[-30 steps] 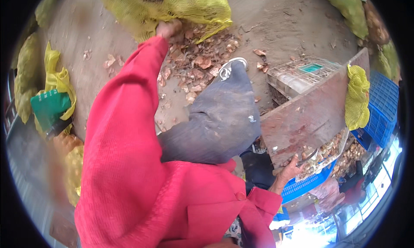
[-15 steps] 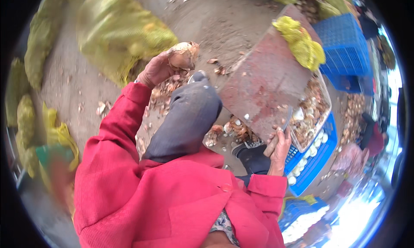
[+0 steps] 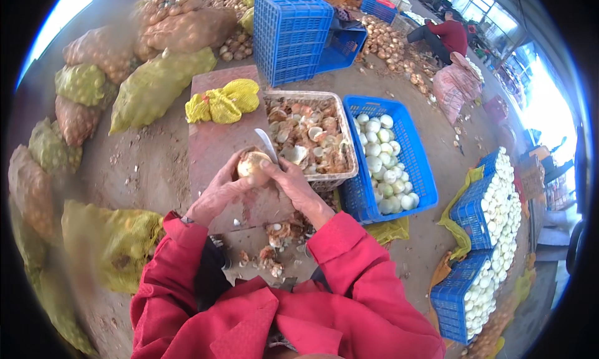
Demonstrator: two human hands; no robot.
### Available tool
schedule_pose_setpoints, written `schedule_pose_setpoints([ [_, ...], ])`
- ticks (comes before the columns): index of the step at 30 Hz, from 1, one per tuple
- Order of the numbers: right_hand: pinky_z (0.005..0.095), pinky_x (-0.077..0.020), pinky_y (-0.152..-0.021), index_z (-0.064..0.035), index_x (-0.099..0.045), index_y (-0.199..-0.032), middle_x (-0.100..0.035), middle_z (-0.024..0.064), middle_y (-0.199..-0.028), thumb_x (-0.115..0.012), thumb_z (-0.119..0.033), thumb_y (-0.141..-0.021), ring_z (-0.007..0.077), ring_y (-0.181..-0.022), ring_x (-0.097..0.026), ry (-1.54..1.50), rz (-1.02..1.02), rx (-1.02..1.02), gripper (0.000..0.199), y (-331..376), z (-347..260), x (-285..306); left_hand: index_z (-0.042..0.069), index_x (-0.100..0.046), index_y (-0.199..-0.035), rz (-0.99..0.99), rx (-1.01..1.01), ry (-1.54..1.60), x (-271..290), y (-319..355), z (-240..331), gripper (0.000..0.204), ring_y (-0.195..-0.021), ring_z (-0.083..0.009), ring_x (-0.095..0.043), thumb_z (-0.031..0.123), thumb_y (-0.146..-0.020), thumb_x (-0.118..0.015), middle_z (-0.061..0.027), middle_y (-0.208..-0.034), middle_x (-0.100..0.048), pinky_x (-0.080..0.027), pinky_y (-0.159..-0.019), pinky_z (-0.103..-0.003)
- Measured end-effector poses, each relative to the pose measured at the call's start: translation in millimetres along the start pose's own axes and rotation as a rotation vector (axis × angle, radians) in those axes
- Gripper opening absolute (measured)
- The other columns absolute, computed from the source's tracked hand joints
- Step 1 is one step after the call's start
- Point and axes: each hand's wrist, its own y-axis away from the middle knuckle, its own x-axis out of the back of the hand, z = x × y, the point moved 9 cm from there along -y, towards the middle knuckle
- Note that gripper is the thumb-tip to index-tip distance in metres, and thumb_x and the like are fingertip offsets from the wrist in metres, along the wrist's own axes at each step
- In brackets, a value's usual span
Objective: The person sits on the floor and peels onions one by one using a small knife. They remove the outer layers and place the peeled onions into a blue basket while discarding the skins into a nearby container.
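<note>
An onion with pale brown skin is held in front of me over the reddish board. Fingers of my left hand wrap round it from the left. My right hand grips a knife, its blade pointing up and away; the handle is mostly hidden in the palm. The right thumb presses on the onion. Just beyond the right hand is a white basket full of onion skins and trimmings. Beside it on the right stands a blue crate with peeled white onions.
A yellow net bag lies on the board. Blue crates are stacked behind it. Filled sacks line the left. More crates of peeled onions stand at right. A person in red sits far right near loose onions.
My left hand has brought the onion from the left to the board, and my right hand with the knife has met it there. The view has swung toward the baskets.
</note>
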Motion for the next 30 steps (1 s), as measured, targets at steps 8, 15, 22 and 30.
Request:
schedule_pose_setpoints([
  [8, 0.0188, -0.0338, -0.035, 0.0002, -0.053, -0.095, -0.050, 0.0021, -0.060, -0.058, -0.041, -0.081, 0.0062, -0.044, -0.046, 0.020, 0.097, 0.017, 0.043, -3, 5, 31, 0.006, -0.023, -0.133, 0.022, 0.254, 0.306, 15, -20, -70, 0.064, -0.104, -0.0221, -0.050, 0.023, -0.082, -0.058, -0.0087, -0.117, -0.047, -0.046, -0.079, -0.034],
  [15, 0.0398, -0.0448, -0.063, 0.0071, -0.051, -0.083, -0.058, 0.0225, -0.073, -0.060, -0.056, -0.071, 0.0337, -0.071, -0.059, 0.602, 0.282, 0.208, 0.064, 0, -18, 29, 0.007, -0.034, -0.123, 0.006, 0.074, 0.430, 1, -23, -58, 0.055, -0.104, -0.0190, -0.049, 0.019, -0.078, -0.063, -0.0064, -0.115, -0.047, -0.041, -0.088, -0.035],
  [22, 0.0363, -0.0440, -0.057, 0.0023, -0.052, -0.082, -0.058, 0.0164, -0.069, -0.063, -0.051, -0.071, 0.0276, -0.063, -0.058, 0.522, 0.422, 0.354, 0.055, 2, -20, 25, 0.007, -0.036, -0.120, -0.004, -0.054, 0.534, -4, -23, -43, 0.046, -0.104, -0.0196, -0.048, 0.022, -0.082, -0.057, -0.0062, -0.114, -0.047, -0.041, -0.088, -0.038],
  [30, 0.0279, -0.0407, -0.052, -0.0002, -0.053, -0.078, -0.052, 0.0055, -0.060, -0.065, -0.045, -0.073, 0.0134, -0.055, -0.047, 0.414, 0.461, 0.353, 0.047, -4, -13, 24, 0.008, -0.036, -0.121, 0.061, -0.033, 0.613, 8, -24, -57, 0.037, -0.106, -0.0210, -0.048, 0.028, -0.089, -0.043, -0.0079, -0.115, -0.047, -0.040, -0.090, -0.040],
])
